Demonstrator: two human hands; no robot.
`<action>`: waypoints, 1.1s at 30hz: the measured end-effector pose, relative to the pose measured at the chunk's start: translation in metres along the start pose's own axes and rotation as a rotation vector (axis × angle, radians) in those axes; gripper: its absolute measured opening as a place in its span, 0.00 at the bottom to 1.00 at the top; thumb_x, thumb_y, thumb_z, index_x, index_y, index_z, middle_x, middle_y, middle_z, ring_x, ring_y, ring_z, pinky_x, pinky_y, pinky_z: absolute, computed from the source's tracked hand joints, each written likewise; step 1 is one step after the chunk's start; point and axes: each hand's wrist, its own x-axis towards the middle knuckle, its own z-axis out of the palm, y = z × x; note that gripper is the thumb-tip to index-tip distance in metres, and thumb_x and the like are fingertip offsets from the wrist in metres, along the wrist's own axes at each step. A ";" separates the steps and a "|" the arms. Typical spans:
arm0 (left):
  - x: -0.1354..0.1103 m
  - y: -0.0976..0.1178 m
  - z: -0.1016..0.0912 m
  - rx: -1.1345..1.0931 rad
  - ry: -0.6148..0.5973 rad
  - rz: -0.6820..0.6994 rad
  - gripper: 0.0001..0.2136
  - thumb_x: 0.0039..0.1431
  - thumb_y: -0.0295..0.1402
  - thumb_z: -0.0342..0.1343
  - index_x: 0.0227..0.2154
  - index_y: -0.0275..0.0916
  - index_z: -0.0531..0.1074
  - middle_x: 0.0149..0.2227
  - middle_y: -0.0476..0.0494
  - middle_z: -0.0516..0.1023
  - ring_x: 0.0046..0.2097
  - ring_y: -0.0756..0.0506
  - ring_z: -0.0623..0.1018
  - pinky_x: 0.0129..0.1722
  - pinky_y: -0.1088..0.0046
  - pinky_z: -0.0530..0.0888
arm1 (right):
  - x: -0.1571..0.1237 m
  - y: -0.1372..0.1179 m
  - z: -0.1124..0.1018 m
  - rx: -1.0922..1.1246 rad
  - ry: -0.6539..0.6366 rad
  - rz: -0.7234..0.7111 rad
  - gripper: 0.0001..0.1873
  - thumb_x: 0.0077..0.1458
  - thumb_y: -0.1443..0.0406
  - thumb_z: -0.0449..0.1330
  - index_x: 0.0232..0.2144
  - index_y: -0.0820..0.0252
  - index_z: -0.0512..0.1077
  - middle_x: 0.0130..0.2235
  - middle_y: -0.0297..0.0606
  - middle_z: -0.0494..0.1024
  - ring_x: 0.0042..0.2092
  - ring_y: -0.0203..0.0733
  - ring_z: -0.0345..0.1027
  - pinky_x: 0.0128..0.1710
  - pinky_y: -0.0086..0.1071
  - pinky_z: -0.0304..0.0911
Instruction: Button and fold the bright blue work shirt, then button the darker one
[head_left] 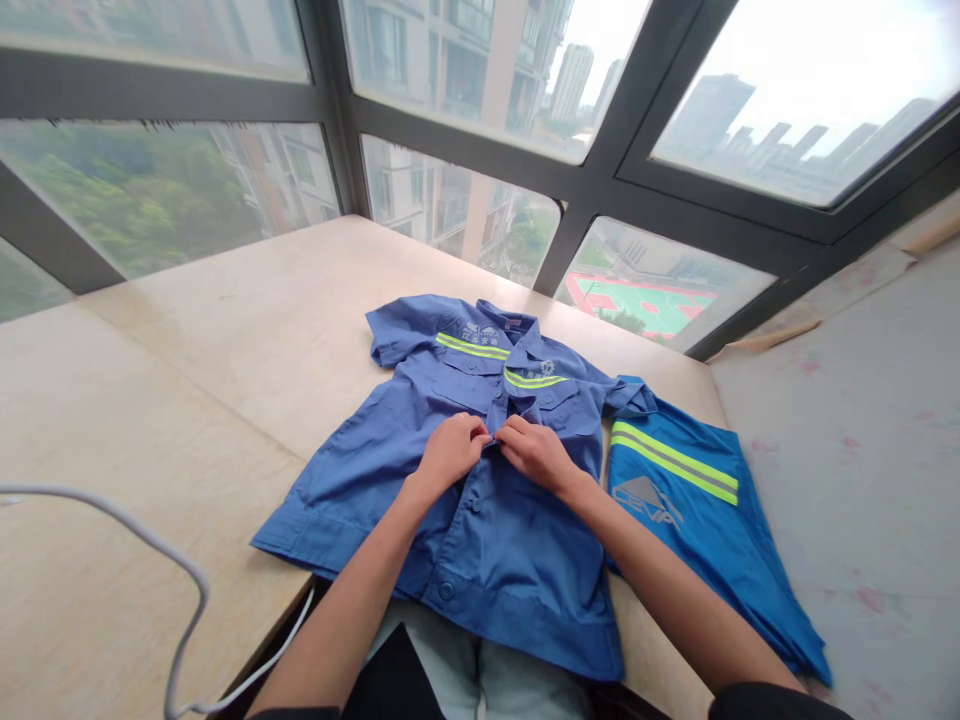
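A blue short-sleeved work shirt lies face up with its collar away from me. It has yellow-green reflective stripes on the chest and buttons down the front. Both hands meet at the middle of its front edge. My left hand pinches the cloth from the left, and my right hand pinches it from the right, fingertips almost touching. Whatever button lies between the fingers is hidden. Below the hands the front is closed, with buttons showing; above them it gapes a little.
A brighter blue folded garment with a reflective stripe lies on the right, partly under the shirt's sleeve. A white cable curls over the pale ledge at the left. Grey-framed windows rise behind, and a papered wall stands right.
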 end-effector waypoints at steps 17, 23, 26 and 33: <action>0.004 -0.011 0.013 -0.642 0.017 -0.217 0.12 0.48 0.41 0.57 0.26 0.36 0.75 0.25 0.50 0.74 0.29 0.52 0.69 0.32 0.78 0.65 | -0.005 -0.018 0.017 0.153 0.322 0.129 0.09 0.58 0.75 0.53 0.34 0.60 0.71 0.36 0.36 0.77 0.36 0.37 0.68 0.38 0.29 0.61; 0.000 -0.010 0.016 -0.630 0.037 -0.221 0.12 0.48 0.41 0.57 0.25 0.36 0.74 0.25 0.50 0.74 0.29 0.53 0.69 0.33 0.77 0.65 | -0.007 -0.026 0.026 0.247 0.429 0.245 0.12 0.59 0.76 0.52 0.34 0.60 0.73 0.36 0.37 0.78 0.39 0.37 0.71 0.41 0.29 0.64; 0.000 -0.010 0.019 -0.608 0.058 -0.218 0.12 0.50 0.41 0.56 0.26 0.36 0.74 0.26 0.50 0.75 0.30 0.52 0.71 0.34 0.77 0.66 | -0.008 -0.028 0.026 0.237 0.465 0.243 0.12 0.60 0.75 0.52 0.35 0.60 0.74 0.36 0.37 0.79 0.39 0.37 0.72 0.41 0.30 0.64; 0.001 -0.012 0.023 -0.548 0.074 -0.205 0.10 0.51 0.40 0.55 0.26 0.37 0.74 0.26 0.50 0.75 0.30 0.52 0.70 0.35 0.77 0.66 | -0.010 -0.028 0.024 0.180 0.497 0.151 0.12 0.61 0.74 0.53 0.36 0.59 0.75 0.37 0.36 0.80 0.37 0.35 0.72 0.39 0.30 0.65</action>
